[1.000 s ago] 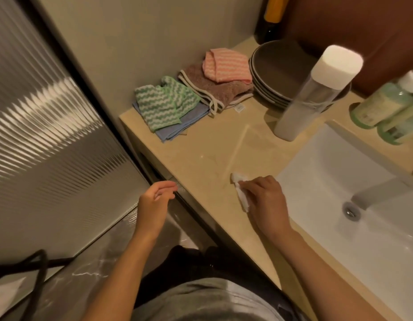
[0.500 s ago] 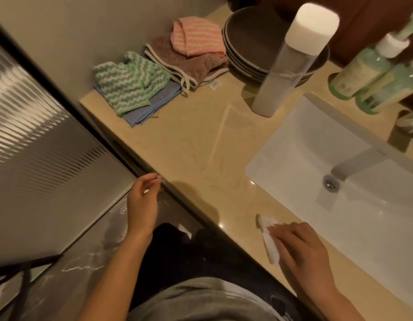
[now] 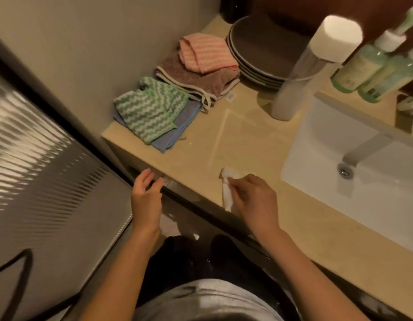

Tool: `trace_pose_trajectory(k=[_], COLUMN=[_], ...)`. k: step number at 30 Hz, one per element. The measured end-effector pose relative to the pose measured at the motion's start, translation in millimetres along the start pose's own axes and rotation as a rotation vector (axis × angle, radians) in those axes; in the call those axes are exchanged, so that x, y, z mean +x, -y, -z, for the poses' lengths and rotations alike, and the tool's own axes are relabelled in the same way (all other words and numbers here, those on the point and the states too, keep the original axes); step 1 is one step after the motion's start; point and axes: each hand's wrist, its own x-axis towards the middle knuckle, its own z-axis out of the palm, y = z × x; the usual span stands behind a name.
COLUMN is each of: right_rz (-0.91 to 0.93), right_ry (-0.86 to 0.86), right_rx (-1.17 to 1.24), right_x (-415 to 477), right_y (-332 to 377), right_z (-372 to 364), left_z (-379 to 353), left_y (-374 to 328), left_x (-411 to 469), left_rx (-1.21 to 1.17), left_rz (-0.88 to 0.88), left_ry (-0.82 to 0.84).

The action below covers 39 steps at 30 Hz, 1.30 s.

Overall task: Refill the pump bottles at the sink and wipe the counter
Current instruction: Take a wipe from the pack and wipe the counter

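Note:
My right hand (image 3: 253, 199) presses a crumpled white tissue (image 3: 227, 189) onto the beige counter (image 3: 235, 140) near its front edge, left of the white sink (image 3: 321, 147). My left hand (image 3: 146, 198) hovers off the counter's front edge, fingers loosely apart, holding nothing. Two green pump bottles (image 3: 372, 72) lean at the back right beside the sink. A tall clear bottle with a white cap (image 3: 316, 66) stands behind the sink's left corner.
Folded cloths lie at the counter's back left: green-striped (image 3: 150, 110) over blue, pink-striped (image 3: 205, 52) over brown. Stacked dark plates (image 3: 254, 54) sit behind them. The grey faucet (image 3: 365, 147) reaches over the drain. A ribbed glass door (image 3: 38, 158) stands at left.
My right hand has slid the tissue leftward along the counter's front edge, away from the sink. The left hand stays near the counter edge. The camera view shifted.

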Motion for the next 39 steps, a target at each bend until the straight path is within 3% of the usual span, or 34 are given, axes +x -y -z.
trace_pose_trajectory(k=[8, 12, 17, 22, 25, 29, 33, 39], right_rz=[0.044, -0.116, -0.303, -0.342, -0.263, 0.010, 0.287, 0.509], right_ry=[0.017, -0.063, -0.152, -0.183, -0.133, -0.041, 0.066, 0.273], right_rx=[0.035, 0.089, -0.089, -0.146, -0.158, -0.172, -0.157, -0.076], right_x=[-7.6, -26.0, -16.1, 40.8, 76.5, 92.4, 69.2, 29.4], right_y=[78.1, 58.3, 16.9, -5.0, 5.4, 45.5, 77.3, 56.7], right_z=[-48.1, -30.5, -2.5, -5.4, -21.6, -51.2, -65.5, -47.5], left_z=[22.0, 23.0, 23.3, 24.3, 20.9, 17.9, 13.1, 6.0], left_y=[-25.1, -30.4, -36.3, -39.3, -41.0, -38.7, -36.1, -24.9], left_x=[22.1, 30.3, 42.3, 42.1, 43.1, 44.8, 45.5, 48.3], left_rx=[-0.053, -0.067, -0.035, 0.001, 0.004, 0.016, 0.006, 0.078], left_rz=[0.127, 0.141, 0.158, 0.145, 0.132, 0.082, 0.053, 0.034], left_ry=[0.214, 0.235, 0.272, 0.296, 0.292, 0.283, 0.241, 0.185])
